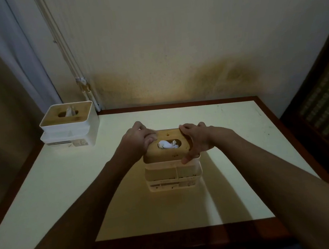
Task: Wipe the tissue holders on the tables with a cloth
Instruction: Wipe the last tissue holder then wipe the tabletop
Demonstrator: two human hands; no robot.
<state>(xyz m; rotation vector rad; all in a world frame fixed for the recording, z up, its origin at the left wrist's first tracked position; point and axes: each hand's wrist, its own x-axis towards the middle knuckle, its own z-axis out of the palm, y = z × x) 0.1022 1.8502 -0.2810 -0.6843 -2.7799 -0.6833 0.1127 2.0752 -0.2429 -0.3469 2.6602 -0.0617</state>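
A white tissue holder (pixel 172 172) with a wooden lid stands in the middle of the table, and a white tissue (pixel 167 144) pokes from the lid's oval slot. My left hand (pixel 138 139) grips the lid's left end, fingers curled over its far edge. On the lid's right end sits my right hand (pixel 196 139), its thumb down on the near right corner. A second white tissue holder (pixel 68 124) with a wooden lid stands at the table's far left corner. No cloth is in view.
The pale table (pixel 242 136) has a dark wooden rim and stands against a stained wall. A curtain (pixel 20 58) hangs at the far left and pipes run down the wall behind the second holder. A dark cabinet (pixel 328 107) stands to the right.
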